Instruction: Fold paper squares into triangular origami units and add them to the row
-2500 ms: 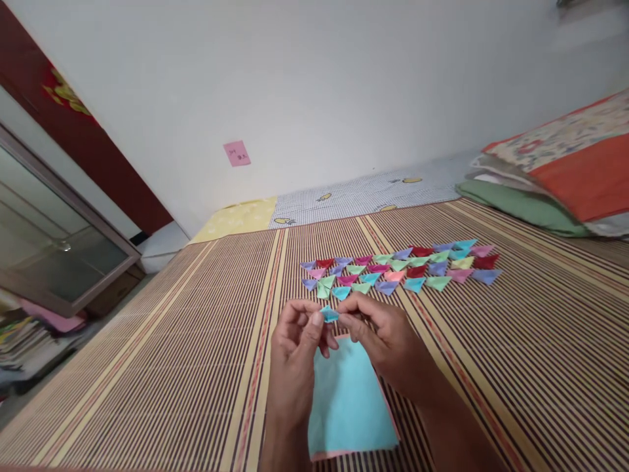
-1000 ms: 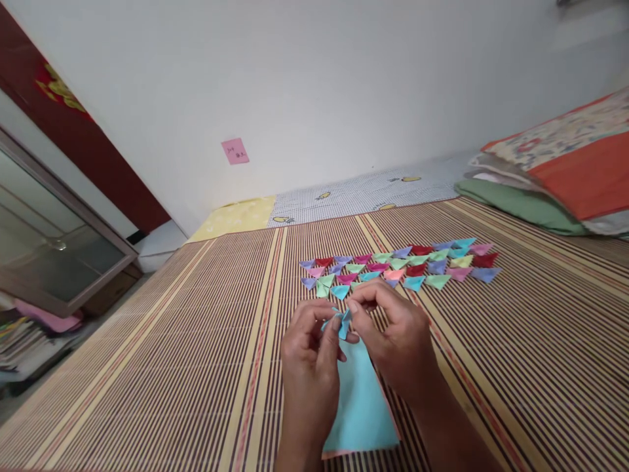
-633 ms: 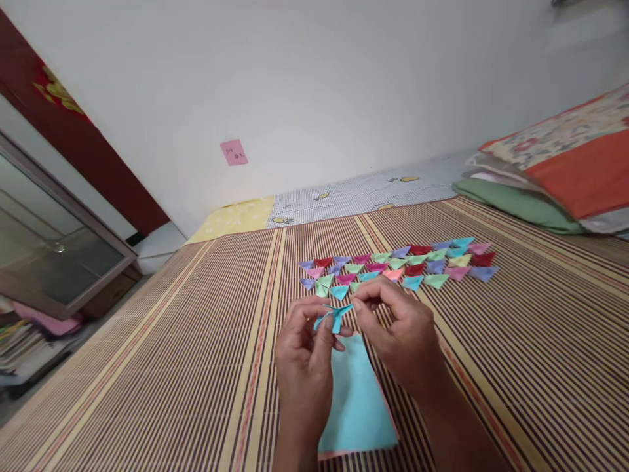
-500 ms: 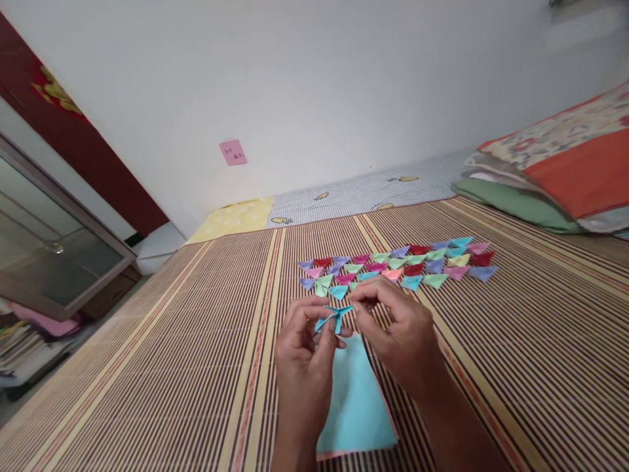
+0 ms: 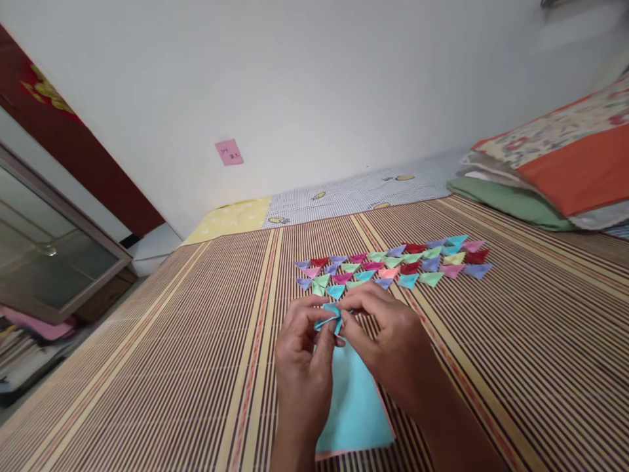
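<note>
A small folded piece of blue paper (image 5: 332, 317) is held up between my two hands, partly hidden by the fingers. My left hand (image 5: 305, 354) pinches it from the left with thumb and fingers. From the right, the thumb and fingertips of my right hand (image 5: 386, 328) close on its other side. Below them lies a light blue sheet of paper (image 5: 356, 406) with a pink edge showing beneath it. Just beyond my hands, rows of small folded paper triangles (image 5: 431, 278) in several colours lie on the striped mat (image 5: 196, 367).
Folded bedding with an orange and floral cover (image 5: 574, 164) is piled at the right over a green cloth (image 5: 511, 203). A pink note (image 5: 228, 152) is stuck on the white wall (image 5: 319, 78). At the left stands a glass-fronted cabinet (image 5: 54, 242).
My right hand has moved left and closed on the blue paper, whose right side now shows less behind the fingers. The view has shifted slightly.
</note>
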Available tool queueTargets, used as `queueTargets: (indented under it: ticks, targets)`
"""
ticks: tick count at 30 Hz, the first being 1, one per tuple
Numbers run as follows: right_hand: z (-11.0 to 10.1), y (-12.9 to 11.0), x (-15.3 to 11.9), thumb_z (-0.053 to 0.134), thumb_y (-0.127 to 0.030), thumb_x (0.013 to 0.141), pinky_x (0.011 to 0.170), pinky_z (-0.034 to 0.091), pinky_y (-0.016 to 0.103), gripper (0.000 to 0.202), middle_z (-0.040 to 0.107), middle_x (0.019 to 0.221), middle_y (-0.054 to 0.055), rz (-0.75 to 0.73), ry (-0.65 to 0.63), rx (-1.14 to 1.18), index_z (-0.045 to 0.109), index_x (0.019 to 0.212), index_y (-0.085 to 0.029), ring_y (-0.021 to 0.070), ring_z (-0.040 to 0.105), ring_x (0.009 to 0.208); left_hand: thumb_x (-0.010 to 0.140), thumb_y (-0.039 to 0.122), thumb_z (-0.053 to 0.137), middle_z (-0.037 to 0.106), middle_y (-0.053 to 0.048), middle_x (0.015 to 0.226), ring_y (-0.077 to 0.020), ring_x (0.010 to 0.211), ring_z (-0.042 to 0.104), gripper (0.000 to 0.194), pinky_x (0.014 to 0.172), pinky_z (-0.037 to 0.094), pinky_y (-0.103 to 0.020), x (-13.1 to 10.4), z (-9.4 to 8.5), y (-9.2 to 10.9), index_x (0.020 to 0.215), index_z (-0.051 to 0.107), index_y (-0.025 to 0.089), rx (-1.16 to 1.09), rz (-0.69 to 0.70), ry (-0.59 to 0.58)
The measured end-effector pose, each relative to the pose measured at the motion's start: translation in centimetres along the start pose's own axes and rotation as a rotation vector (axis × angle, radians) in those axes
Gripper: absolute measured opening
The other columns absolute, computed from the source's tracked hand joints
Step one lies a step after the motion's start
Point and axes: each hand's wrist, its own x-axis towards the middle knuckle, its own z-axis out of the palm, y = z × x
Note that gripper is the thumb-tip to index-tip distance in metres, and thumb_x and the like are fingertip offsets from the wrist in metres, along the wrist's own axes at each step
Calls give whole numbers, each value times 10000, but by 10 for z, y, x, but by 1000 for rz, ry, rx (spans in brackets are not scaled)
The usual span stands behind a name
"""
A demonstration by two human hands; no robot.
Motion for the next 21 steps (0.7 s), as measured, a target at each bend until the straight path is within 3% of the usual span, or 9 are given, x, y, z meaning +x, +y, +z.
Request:
queueTargets:
  ticks: [5,12,16,21]
  targets:
    - [-1,0,-2,533,-34,811,769,513,353,193,674,903,59,30,-10,14,648,868,-179,211,669,844,969,191,609,612,-63,1204,-195,1027,644,93,746,579,-283,-1,1,-1,940,685,237,21,19,21]
    - [4,1,-6,509,-46,834,732,488,351,191,669,841,55,29,18,-127,641,846,-184,217,649,780,966,156,599,625,-46,1160,-205,1079,638,133,820,564,-310,-2,4,-6,942,686,252,91,97,17]
    - [6,0,-6,452,-12,851,627,464,296,244,642,862,59,4,2,-80,631,876,-175,199,632,751,969,168,601,628,-44,1135,-190,1034,648,113,809,558,-298,-3,9,-6,958,679,249,60,84,33]
    - [8,4,-5,433,-8,880,697,462,338,232,609,835,67,-85,12,-160,594,823,-166,222,615,788,966,170,604,656,-33,1011,-167,898,654,87,741,546,-278,-4,13,-1,968,662,234,101,70,37]
